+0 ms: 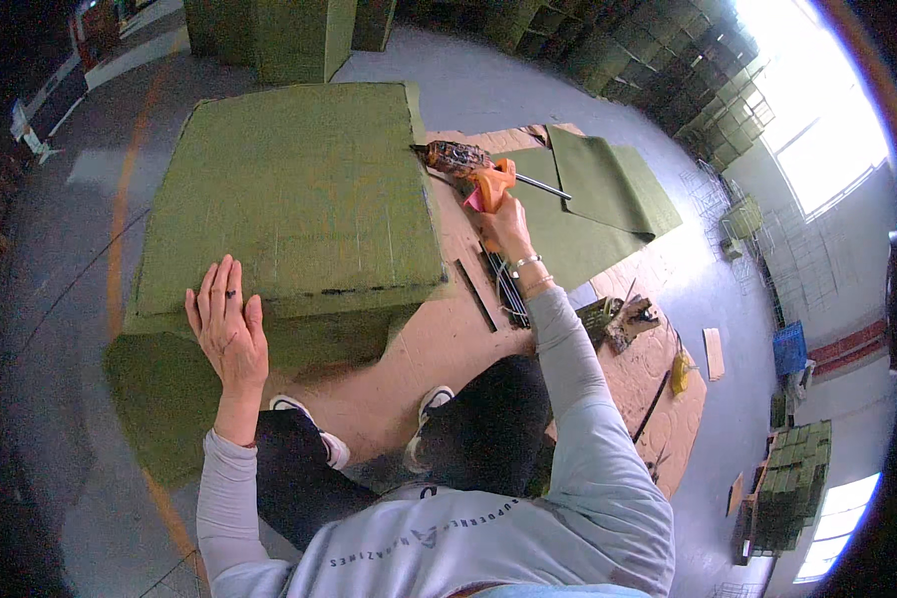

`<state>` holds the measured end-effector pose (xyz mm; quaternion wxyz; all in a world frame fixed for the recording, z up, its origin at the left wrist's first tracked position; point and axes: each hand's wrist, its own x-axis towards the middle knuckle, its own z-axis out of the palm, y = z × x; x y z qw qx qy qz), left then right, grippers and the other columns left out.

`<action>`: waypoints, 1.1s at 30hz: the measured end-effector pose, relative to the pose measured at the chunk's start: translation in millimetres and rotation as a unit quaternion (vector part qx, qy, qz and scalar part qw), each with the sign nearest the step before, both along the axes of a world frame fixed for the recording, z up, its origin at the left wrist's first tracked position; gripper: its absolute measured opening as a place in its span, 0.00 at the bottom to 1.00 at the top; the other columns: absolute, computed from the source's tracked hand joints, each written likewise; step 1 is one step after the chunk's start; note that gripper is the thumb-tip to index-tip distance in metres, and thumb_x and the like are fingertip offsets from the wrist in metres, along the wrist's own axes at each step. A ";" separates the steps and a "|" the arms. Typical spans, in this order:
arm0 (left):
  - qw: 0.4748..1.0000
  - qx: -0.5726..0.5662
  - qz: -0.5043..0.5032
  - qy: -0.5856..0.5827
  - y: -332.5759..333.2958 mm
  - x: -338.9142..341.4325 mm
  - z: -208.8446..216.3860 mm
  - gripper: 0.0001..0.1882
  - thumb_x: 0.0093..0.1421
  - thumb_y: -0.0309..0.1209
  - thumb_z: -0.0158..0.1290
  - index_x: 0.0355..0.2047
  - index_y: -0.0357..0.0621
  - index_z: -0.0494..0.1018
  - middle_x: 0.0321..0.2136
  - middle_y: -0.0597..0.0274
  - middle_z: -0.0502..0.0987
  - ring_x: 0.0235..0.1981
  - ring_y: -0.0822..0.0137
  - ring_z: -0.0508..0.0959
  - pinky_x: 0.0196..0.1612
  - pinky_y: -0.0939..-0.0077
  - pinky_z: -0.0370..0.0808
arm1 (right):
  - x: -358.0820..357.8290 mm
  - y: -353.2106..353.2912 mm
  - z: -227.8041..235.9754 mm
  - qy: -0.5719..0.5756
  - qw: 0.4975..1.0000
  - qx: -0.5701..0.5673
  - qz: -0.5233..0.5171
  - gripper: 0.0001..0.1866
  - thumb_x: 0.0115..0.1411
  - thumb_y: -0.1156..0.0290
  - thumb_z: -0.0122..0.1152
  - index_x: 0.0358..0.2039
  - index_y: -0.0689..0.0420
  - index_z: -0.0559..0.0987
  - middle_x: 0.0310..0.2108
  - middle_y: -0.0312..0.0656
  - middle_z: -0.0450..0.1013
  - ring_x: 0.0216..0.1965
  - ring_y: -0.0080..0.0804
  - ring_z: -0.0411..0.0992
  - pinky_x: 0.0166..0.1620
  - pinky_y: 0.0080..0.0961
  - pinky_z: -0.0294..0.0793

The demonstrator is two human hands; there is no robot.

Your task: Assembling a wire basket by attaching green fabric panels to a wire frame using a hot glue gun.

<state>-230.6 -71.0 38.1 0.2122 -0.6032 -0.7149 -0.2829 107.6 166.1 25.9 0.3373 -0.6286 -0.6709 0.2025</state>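
A large olive-green, fabric-covered box [299, 189] stands in front of me, with dark glue-like lines along its right and near edges. My left hand [227, 324] lies flat on its near left edge, fingers stretched out. In my right hand [508, 231] is an orange glue gun [494, 181], gripped by its handle. Its dark, crusted nozzle points left at the box's far right edge; whether it touches is hard to tell. A dark stick juts from the gun's back. Below that hand lie several thin black sticks [506, 289].
Cardboard sheets [439, 334] cover the floor under the box and my feet. Olive fabric [598, 189] lies to the right. Nearer are a yellow-handled tool [680, 373] and a dark, messy piece [628, 321]. Green boxes [304, 40] stand behind; a blue crate [789, 347] sits far right.
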 end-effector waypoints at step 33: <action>1.000 -0.019 -0.014 -0.018 0.4 -0.4 2.8 0.22 0.64 0.40 0.36 0.54 0.43 0.64 0.55 0.63 0.65 0.57 0.60 0.62 0.62 0.56 0.46 | -48.3 159.7 10.7 -0.098 0.994 -0.024 -0.033 0.28 0.38 0.65 0.66 0.42 0.62 0.74 0.42 0.57 0.72 0.46 0.50 0.70 0.48 0.37 0.70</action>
